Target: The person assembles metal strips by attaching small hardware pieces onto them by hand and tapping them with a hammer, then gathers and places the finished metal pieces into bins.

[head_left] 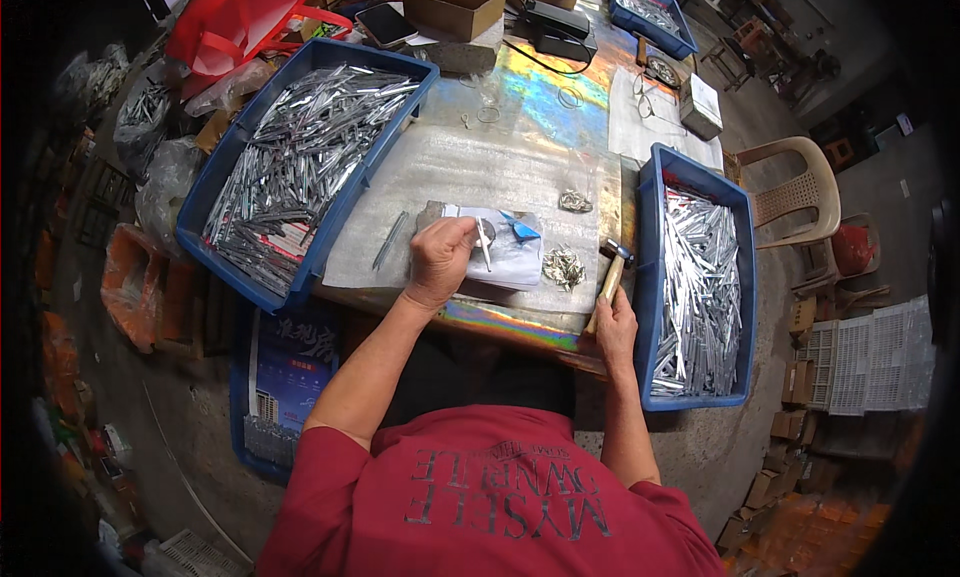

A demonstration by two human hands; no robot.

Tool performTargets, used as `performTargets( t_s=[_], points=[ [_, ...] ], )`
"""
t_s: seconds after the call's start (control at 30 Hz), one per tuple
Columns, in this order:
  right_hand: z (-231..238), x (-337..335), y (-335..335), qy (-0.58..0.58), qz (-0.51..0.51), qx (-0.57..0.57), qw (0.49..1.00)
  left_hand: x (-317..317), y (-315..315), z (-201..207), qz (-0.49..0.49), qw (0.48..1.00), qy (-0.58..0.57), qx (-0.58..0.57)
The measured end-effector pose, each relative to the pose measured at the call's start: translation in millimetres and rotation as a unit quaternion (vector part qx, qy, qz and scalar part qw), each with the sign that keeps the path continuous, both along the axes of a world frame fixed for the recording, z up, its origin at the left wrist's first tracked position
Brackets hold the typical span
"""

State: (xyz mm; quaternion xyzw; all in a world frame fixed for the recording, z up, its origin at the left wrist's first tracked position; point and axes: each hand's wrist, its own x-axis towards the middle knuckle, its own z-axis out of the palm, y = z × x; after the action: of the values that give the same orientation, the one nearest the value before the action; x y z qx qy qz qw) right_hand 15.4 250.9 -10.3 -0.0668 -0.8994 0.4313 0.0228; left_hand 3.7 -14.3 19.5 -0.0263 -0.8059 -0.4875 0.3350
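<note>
My left hand (440, 262) is closed with its fingertips pinching a slim pale metal piece (484, 245). That piece points down at a block covered with white paper (515, 267). In my right hand (616, 325) I grip a hammer by its wooden handle (608, 280); the steel head is at the top, near the table's right side. A blue pointed scrap (521, 229) lies on the paper, right of the metal piece. A heap of small shiny metal parts (564, 268) sits between the block and the hammer. Some thin metal strips (390, 241) lie left of my left hand.
Blue crates full of silver metal strips stand at left (325, 207) and right (648, 277). Beyond the block lies a small clear bag of metal parts (574, 202). A phone (385, 24), a cardboard box (453, 7) and a red bag (235, 32) are at the far side. A chair (800, 192) stands right.
</note>
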Motion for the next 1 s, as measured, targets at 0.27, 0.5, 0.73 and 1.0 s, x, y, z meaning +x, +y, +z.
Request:
performTargets(
  t_s=[0.27, 0.5, 0.73, 1.0],
  points=[
    [-6.0, -4.7, 2.8, 0.003, 0.015, 0.003, 1.000, -2.7, -0.6, 7.4, 0.015, 0.999, 0.010, -0.030],
    [28.2, 8.2, -12.7, -0.068, 0.033, 0.240, 0.968, 9.0, -1.3, 16.3, -0.068, 0.965, -0.076, 0.242],
    [60.0, 17.5, -28.3, 0.167, 0.127, 0.071, 0.975, 31.0, 3.5, 25.9, -0.112, 0.904, -0.167, 0.378],
    [79.7, 13.5, -83.4, 0.234, 0.280, -0.021, 0.931, 49.0, 15.4, 29.8, -0.156, 0.866, -0.215, 0.425]
  ],
)
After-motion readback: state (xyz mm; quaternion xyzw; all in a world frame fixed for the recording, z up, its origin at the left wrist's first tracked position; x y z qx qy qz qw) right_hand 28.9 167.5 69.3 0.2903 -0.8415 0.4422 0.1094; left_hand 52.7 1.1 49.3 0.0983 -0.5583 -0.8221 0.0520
